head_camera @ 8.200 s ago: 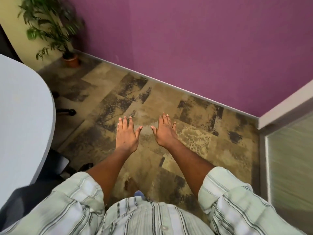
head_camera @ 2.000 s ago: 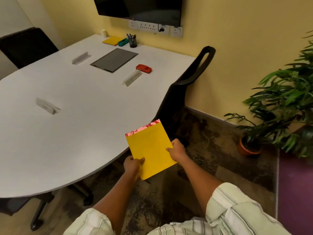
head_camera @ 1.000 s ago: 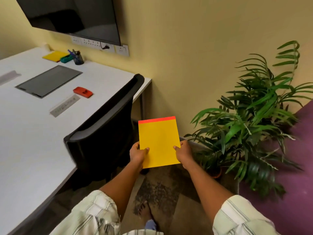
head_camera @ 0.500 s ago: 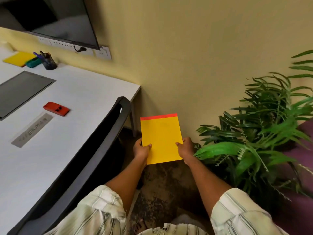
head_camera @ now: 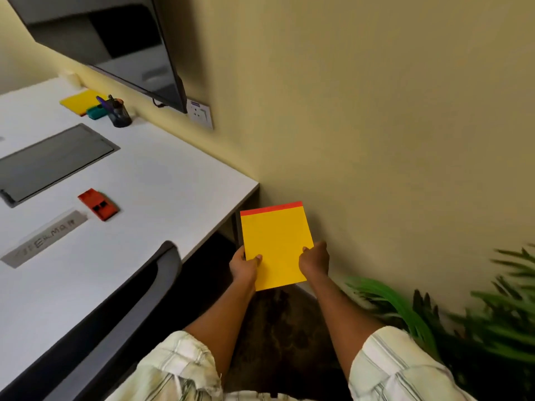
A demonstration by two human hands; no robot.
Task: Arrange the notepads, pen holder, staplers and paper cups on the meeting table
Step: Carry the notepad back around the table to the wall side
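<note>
Both hands hold a yellow notepad (head_camera: 276,244) with a red strip along its top edge, in the air just off the right corner of the table (head_camera: 150,180) and clear of the tabletop. The left hand (head_camera: 243,266) grips the pad's lower left edge, thumb on the face and fingers curled behind. The right hand (head_camera: 314,260) grips the lower right edge with the thumb tip on the face; its fingers are hidden behind the pad. The pad faces the camera nearly flat, with the red strip away from the person.

On the table, a red stapler (head_camera: 98,204) lies towards the right edge, just beside a grey nameplate (head_camera: 43,238) and apart from it. A dark panel (head_camera: 55,160) sits flush in the table's middle. Along the table's far edge stands a pen holder (head_camera: 119,113) with pens in it, a green stapler (head_camera: 97,112) just beside it. A second notepad (head_camera: 78,101), also yellow, lies past the stapler; whether the two touch I cannot tell. A small pale thing at the table's far end is too blurred to name.

A black chair (head_camera: 130,299) stands against the table's near edge. A dark screen (head_camera: 110,44) hangs on the wall (head_camera: 376,111) above the table's far edge, with a socket (head_camera: 199,112) below its corner. A green plant (head_camera: 463,314) stands well to the right of the table, beyond the right hand, and is blurred
</note>
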